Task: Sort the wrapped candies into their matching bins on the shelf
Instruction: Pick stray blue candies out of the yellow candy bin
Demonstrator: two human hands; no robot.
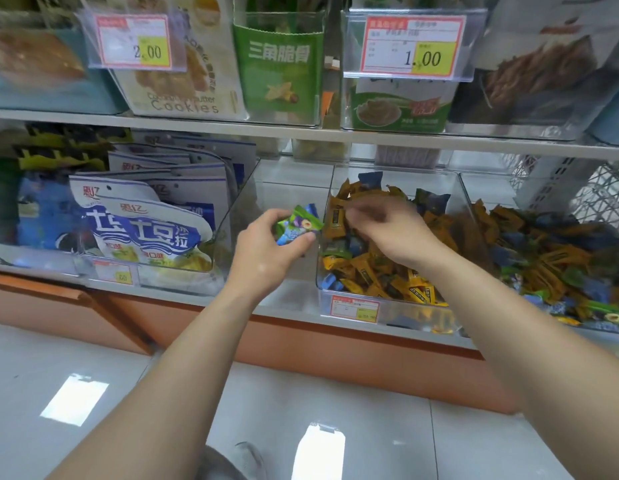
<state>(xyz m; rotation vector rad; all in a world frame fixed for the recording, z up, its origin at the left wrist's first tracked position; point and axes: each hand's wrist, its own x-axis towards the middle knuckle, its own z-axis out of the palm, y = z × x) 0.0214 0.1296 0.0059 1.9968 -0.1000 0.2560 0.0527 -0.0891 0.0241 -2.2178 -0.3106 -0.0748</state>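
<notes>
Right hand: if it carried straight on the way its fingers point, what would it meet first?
Probably the orange-wrapped candies piled in the clear bin: the right hand points leftward, fingertips seemingly at them. Behind them stands the bin's left wall; depth is unclear.

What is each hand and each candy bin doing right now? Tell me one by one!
left hand, holds green and blue candies in front of the shelf.
right hand, reaching into the candy bin; its grip is too blurred to tell.
candy bin, heaped with mixed orange, blue and green candies.
far-right bin, also heaped with mixed candies.
</notes>
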